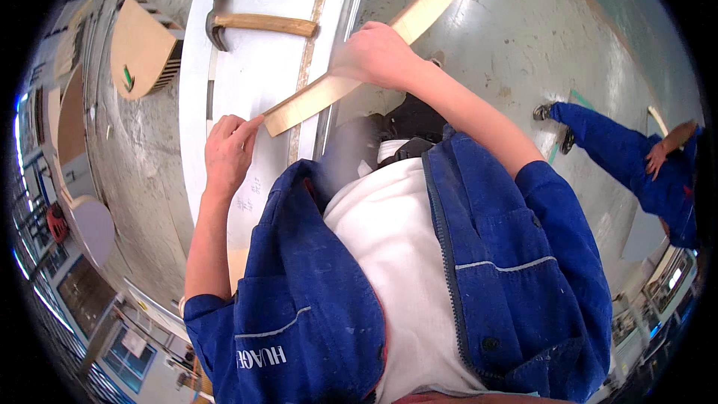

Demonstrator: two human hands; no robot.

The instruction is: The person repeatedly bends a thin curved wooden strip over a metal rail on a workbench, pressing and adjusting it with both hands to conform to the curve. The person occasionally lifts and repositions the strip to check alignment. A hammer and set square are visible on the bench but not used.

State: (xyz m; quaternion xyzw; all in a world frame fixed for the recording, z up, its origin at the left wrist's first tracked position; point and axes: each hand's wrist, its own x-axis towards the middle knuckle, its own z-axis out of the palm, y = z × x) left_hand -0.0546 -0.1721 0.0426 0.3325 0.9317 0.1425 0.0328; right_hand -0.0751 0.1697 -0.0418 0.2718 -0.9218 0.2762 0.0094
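Note:
I hold a long, pale, curved wooden strip (303,105) that angles from the white bench surface (247,75) up to the upper right. My right hand (378,56) is closed around it at the middle, near the bench's metal edge. My left hand (228,146) grips its lower left end with thumb and finger, the other fingers curled. A claw hammer (269,24) with a wooden handle lies on the white surface above the strip, with its head to the left.
Curved wooden panels (142,52) and a pale rounded board (93,228) are at the left, beyond the bench. Grey floor (508,37) extends to the right, where another person in blue workwear (628,157) is, one hand near their thigh.

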